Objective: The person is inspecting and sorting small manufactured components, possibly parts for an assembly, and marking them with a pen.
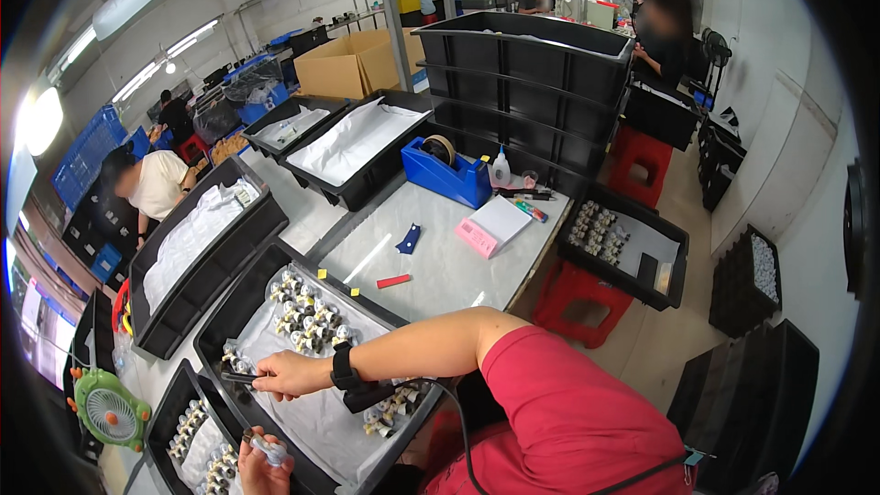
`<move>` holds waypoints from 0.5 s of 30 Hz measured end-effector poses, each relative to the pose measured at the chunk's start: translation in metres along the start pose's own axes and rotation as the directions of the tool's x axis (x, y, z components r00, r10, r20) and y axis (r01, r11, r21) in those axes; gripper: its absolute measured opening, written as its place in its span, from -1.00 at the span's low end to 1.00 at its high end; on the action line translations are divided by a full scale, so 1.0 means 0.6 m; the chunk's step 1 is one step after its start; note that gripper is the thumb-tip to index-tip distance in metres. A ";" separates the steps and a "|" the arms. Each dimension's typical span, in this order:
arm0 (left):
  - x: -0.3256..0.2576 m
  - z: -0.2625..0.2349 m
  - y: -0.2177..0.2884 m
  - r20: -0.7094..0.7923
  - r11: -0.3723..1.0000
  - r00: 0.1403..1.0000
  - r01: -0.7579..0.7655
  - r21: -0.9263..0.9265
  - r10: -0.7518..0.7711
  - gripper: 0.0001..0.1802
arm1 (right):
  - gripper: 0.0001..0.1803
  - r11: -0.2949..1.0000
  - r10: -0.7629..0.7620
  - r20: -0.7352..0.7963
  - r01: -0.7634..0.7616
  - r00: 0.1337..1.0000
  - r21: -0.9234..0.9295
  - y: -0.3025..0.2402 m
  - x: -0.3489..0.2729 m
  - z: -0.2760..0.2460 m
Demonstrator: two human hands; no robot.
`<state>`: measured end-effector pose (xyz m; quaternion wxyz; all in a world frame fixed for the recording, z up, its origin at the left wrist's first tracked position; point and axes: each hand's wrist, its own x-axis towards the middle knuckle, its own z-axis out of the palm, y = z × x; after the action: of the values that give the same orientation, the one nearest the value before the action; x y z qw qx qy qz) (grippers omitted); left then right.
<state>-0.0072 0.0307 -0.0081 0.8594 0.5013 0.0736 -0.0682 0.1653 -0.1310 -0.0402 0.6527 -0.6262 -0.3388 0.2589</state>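
My right hand [286, 375] reaches across a black tray [213, 325] lined with white sheeting. Its fingers are closed on a dark, slim, stick-like tool [236, 377], whose exact kind I cannot make out. A black band with a cabled box circles that wrist. Lower down, my left hand [264, 475] grips a small clear and whitish part with a dark end [269, 449]. Several small cream, silver and black assemblies [307, 316] lie in rows in the tray. Similar pieces [220, 469] fill part of a smaller black tray [158, 440] at the lower left.
A blue tape dispenser [447, 179], a pink-edged notepad [493, 225] and a red strip [393, 281] lie on the bench. Black crates [522, 73] are stacked behind. A parts tray [674, 261] sits right, above a red stool [577, 302]. A green fan [110, 408] stands left. Other people work farther off.
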 end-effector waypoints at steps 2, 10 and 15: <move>0.005 -0.010 -0.002 0.069 0.999 0.998 0.006 -0.037 -0.004 -0.63 | -0.72 1.000 -0.001 0.003 0.001 1.000 -0.006 -0.002 -0.002 0.000; 0.003 0.016 -0.003 0.041 0.992 0.997 0.077 -0.100 -0.073 -0.65 | -0.73 0.999 -0.051 -0.035 0.050 0.998 -0.010 -0.005 -0.004 -0.007; -0.021 0.001 -0.023 -0.136 0.987 0.988 -0.089 -0.137 0.070 -0.43 | -0.73 0.998 0.036 0.120 -0.042 0.992 0.045 -0.023 0.002 0.022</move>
<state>-0.0224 0.0237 -0.0169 0.8884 0.4446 0.1145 0.0046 0.1547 -0.1225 -0.0265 0.6410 -0.6004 -0.3585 0.3164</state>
